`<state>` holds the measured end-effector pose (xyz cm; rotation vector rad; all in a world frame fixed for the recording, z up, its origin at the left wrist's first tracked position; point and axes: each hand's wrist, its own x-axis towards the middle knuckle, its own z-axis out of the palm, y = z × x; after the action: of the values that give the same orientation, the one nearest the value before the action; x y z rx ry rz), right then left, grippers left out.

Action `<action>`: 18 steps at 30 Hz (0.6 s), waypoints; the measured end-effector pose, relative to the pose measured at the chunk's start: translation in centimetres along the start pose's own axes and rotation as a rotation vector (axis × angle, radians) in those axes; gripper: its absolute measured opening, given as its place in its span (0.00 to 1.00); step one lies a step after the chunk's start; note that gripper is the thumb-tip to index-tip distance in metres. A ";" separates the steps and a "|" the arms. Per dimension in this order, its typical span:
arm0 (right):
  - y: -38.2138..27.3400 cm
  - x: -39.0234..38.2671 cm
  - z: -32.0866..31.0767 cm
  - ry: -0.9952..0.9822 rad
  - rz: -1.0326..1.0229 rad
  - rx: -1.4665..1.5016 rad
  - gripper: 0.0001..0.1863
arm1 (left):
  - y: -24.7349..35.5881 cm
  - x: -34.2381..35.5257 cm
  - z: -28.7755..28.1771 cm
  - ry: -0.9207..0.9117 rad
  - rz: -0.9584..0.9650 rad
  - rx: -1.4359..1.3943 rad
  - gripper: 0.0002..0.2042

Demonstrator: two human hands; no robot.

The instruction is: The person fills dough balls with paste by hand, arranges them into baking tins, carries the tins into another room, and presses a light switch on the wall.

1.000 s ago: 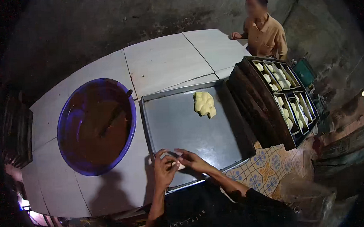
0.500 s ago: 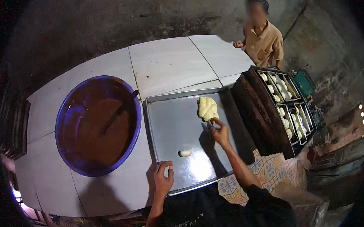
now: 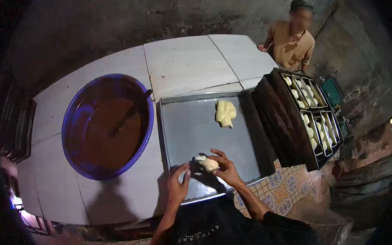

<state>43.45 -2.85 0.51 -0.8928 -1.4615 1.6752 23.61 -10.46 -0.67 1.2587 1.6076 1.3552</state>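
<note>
My right hand holds a small pale piece of dough just above the near part of a large metal tray. Beside it, my left hand hovers over the tray's front edge with its fingers spread, close to the dough piece but holding nothing. A bigger lump of yellow dough lies at the far right of the tray.
A large blue basin of brown filling with a utensil in it sits left of the tray on the white table. Dark baking tins filled with several dough pieces stand at the right. Another person stands at the table's far right corner.
My right hand has come back from the big dough lump to the tray's near part with a small piece of dough. My left hand has risen from the tray edge toward it.
</note>
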 end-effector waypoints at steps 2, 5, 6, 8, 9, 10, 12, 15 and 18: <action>-2.0 0.6 1.9 0.000 -0.114 -0.123 0.24 | 1.7 0.0 0.1 -0.072 -0.176 -0.235 0.14; -2.6 1.0 5.1 0.119 -0.179 -0.260 0.18 | 3.4 0.4 0.7 -0.036 -0.128 -0.348 0.13; -3.4 1.3 6.0 0.140 -0.226 -0.391 0.14 | 4.4 0.3 1.0 0.085 -0.263 -0.388 0.10; -1.9 2.6 5.6 0.089 -0.169 -0.280 0.14 | 4.7 0.3 1.1 0.161 -0.219 -0.376 0.09; -1.1 3.3 5.2 0.080 -0.132 -0.139 0.16 | 4.7 0.4 1.2 0.229 -0.177 -0.367 0.07; -2.0 3.5 5.6 0.068 -0.125 -0.140 0.16 | 4.5 0.4 1.5 0.273 -0.158 -0.415 0.05; -4.7 3.5 6.5 -0.062 -0.313 -0.101 0.29 | 2.3 -0.2 1.8 0.212 -0.215 -0.704 0.04; -2.2 3.8 7.4 -0.206 -0.376 -0.304 0.28 | 2.7 -0.1 0.7 0.049 -0.620 -1.486 0.08; -1.5 4.5 7.4 -0.265 -0.311 -0.155 0.39 | 1.9 -0.1 -0.7 -0.187 -0.492 -1.787 0.36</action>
<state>34.88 -2.41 2.63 -0.4997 -1.8251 1.5026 23.44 -10.84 1.34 -0.1342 0.0945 1.4838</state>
